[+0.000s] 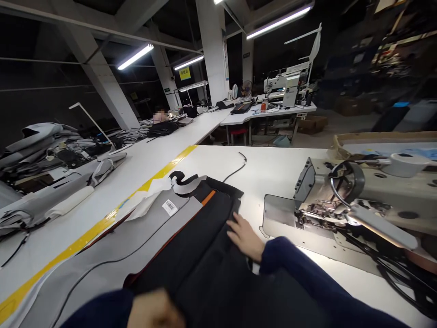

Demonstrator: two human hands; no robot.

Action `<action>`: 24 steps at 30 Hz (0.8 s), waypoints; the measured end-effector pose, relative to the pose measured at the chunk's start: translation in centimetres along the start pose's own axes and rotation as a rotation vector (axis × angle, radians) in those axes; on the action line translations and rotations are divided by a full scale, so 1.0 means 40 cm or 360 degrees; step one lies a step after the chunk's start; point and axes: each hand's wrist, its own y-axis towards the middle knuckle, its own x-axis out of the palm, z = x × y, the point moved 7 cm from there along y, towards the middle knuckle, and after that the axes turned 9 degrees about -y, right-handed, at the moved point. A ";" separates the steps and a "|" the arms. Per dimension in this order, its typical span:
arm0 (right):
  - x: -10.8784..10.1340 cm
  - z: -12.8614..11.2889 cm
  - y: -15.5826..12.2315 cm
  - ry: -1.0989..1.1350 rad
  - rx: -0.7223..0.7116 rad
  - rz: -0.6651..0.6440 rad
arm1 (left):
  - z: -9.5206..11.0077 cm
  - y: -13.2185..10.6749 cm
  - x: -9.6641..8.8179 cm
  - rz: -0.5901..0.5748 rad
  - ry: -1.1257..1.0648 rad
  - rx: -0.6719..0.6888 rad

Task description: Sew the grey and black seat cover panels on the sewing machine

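Note:
A black fabric piece [208,246] with an orange trim lies on the white table [273,168], partly over a grey fabric panel [112,255] that carries a barcode label [170,207]. My right hand [245,236] lies flat on the black fabric's right edge, fingers stretched out. My left hand [155,310] is at the bottom edge of the view, blurred, closed on the near end of the black fabric. Both arms wear dark blue sleeves.
A sewing machine [358,196] tipped on its side lies at the right. A yellow stripe [102,225] runs along the table. Piles of grey fabric [44,150] sit at the left. Further sewing machines [287,86] and a person [160,115] are far back.

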 end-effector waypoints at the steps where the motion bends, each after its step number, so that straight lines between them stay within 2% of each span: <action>1: 0.055 -0.027 -0.010 -0.0065 0.0011 0.0047 | -0.001 0.034 -0.067 0.0135 0.0028 0.0000; 2: 0.104 -0.061 -0.036 -0.0101 0.0002 0.0116 | -0.002 0.078 -0.132 0.0305 0.0063 0.0002; 3: 0.150 -0.096 -0.077 -0.0123 -0.0027 0.0166 | 0.000 0.122 -0.206 0.0667 0.0208 0.0008; 4: 0.186 -0.130 -0.126 -0.0150 -0.0085 0.0225 | 0.008 0.166 -0.257 0.0960 0.0370 0.0055; 5: 0.209 -0.152 -0.177 -0.0160 -0.0142 0.0303 | 0.015 0.216 -0.276 0.1072 0.0513 0.0117; 7: 0.217 -0.172 -0.269 -0.0173 -0.0431 0.0476 | 0.021 0.312 -0.249 0.0995 0.0685 0.0283; 9: 0.186 -0.116 -0.304 -0.0172 -0.0584 0.0609 | 0.024 0.361 -0.187 0.0901 0.0788 0.0498; 10: 0.163 -0.068 -0.293 -0.0158 -0.0625 0.0635 | 0.022 0.370 -0.154 0.0854 0.0830 0.0594; 12: 0.116 0.037 -0.217 -0.0115 -0.0648 0.0695 | 0.016 0.359 -0.109 0.0833 0.0868 0.0708; 13: 0.101 0.088 -0.159 -0.0105 -0.0576 0.0713 | 0.017 0.342 -0.099 0.0846 0.0860 0.0755; 14: 0.099 0.134 -0.091 -0.0182 -0.0388 0.0683 | 0.025 0.317 -0.097 0.0889 0.0849 0.0793; 15: 0.099 0.161 -0.032 -0.0257 -0.0232 0.0721 | 0.040 0.286 -0.100 0.0952 0.0849 0.0827; 16: 0.106 0.161 0.019 -0.0322 -0.0169 0.0763 | 0.064 0.252 -0.104 0.1011 0.0867 0.0845; 18: 0.141 0.097 0.097 -0.0358 -0.0173 0.0755 | 0.132 0.190 -0.107 0.1082 0.0956 0.0820; 19: 0.160 0.041 0.122 -0.0294 -0.0231 0.0733 | 0.174 0.169 -0.100 0.1040 0.1009 0.0803; 20: 0.181 -0.032 0.139 -0.0173 -0.0410 0.0670 | 0.218 0.156 -0.092 0.0984 0.1041 0.0805; 21: 0.199 -0.109 0.147 -0.0034 -0.0607 0.0586 | 0.264 0.153 -0.085 0.0932 0.1054 0.0841; 23: 0.208 -0.220 0.142 0.0072 -0.0717 0.0578 | 0.345 0.186 -0.083 0.0829 0.1063 0.0957; 24: 0.204 -0.256 0.128 0.0134 -0.0758 0.0591 | 0.372 0.225 -0.090 0.0778 0.1063 0.1020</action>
